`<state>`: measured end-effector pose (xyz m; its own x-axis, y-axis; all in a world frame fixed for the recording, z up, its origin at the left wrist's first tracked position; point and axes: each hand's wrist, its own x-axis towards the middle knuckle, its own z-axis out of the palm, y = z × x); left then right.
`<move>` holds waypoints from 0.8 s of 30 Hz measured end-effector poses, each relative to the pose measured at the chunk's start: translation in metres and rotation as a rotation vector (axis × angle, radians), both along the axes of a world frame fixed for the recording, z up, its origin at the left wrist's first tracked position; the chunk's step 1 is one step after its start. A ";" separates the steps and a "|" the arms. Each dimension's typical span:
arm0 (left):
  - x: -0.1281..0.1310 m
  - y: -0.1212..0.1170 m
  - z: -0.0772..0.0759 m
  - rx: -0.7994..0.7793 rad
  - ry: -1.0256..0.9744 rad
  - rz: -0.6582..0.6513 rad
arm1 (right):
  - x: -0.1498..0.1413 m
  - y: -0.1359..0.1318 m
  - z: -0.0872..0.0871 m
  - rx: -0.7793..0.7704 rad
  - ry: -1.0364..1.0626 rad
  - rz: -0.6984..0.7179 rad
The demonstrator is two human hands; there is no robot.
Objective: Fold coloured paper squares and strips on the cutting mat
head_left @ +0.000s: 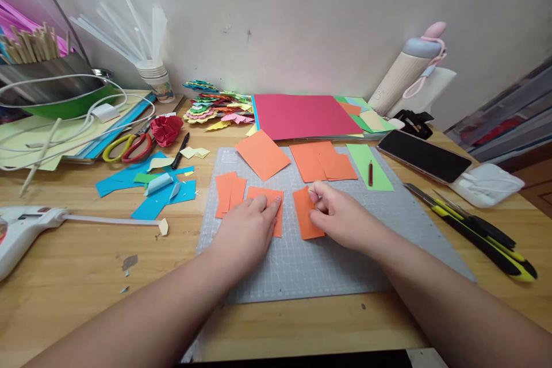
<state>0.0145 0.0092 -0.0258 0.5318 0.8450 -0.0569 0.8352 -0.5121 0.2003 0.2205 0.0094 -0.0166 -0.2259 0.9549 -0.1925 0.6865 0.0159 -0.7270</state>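
My left hand point(252, 224) lies with its fingers stretched over an orange paper piece point(278, 223), pressing it onto the grey cutting mat point(276, 276). To its right, my right hand point(334, 207) is closed in a pinch at the upper edge of another orange paper piece point(305, 215). Narrow orange strips point(229, 194) overlap left of my left hand. Beyond the hands are an orange square point(262, 154) and overlapping orange sheets point(308, 161). A short pencil point(370, 173) rests on a green paper strip point(382, 178).
A utility knife point(474, 236) and phone point(425, 155) lie on the right. On the left are a glue gun point(30, 230), blue paper scraps point(149, 198), scissors point(129, 145) and a black pen point(181, 150). A dark red sheet point(302, 116) lies at the back beside stacked paper flowers point(215, 109).
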 end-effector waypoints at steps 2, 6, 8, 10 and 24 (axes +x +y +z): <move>-0.002 0.000 0.001 -0.048 -0.203 0.105 | -0.002 -0.002 0.003 0.076 0.076 0.071; -0.005 0.003 0.006 -0.229 -0.721 0.226 | -0.012 -0.010 0.003 0.196 0.187 0.288; -0.009 0.008 0.009 -0.296 -0.908 0.285 | -0.016 -0.010 -0.002 0.234 0.287 0.245; -0.017 0.018 0.009 -0.197 -0.999 0.454 | -0.017 -0.007 -0.007 0.260 0.331 0.128; -0.033 0.042 0.014 0.224 -0.333 0.269 | -0.019 0.001 -0.016 0.359 -0.224 0.388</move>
